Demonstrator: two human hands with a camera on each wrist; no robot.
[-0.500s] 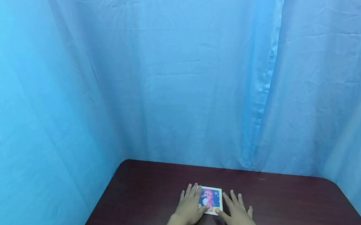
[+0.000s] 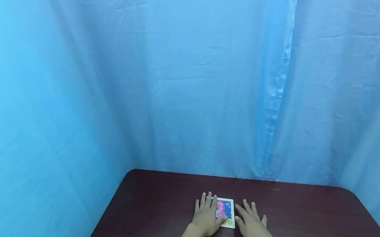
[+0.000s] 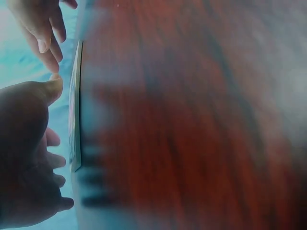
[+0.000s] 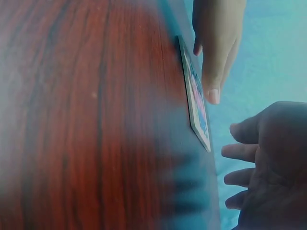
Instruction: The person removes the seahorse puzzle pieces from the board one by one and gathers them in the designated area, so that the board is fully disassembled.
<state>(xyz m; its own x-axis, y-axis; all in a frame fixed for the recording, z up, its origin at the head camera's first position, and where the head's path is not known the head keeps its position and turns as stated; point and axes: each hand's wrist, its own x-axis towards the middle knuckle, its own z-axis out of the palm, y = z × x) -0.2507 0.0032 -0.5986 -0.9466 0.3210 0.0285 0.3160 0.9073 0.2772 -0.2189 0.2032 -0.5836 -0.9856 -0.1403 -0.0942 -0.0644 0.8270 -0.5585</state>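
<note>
A flat square picture board (image 2: 224, 210) with a white border lies on the dark table, showing a pink seahorse and a starfish on blue. My left hand (image 2: 207, 218), fingers straight and spread, reaches over the board's left part and hides it; the thumb overlaps the lower edge. Just past the right edge is my right hand (image 2: 253, 225), its fingers extended and thumb pointing at the board. From the left wrist, the board (image 3: 75, 110) appears edge-on beside the left palm (image 3: 24, 153). The right wrist view shows the board (image 4: 195, 96) flat, with the right hand (image 4: 273, 163) beside it.
The reddish-brown wooden table (image 2: 156, 205) has rounded far corners. Blue curtains (image 2: 195, 96) hang behind it and along its sides.
My left hand has shifted right, covering more of the seahorse. The right thumb has drawn away from the board's lower right corner to beside its right edge.
</note>
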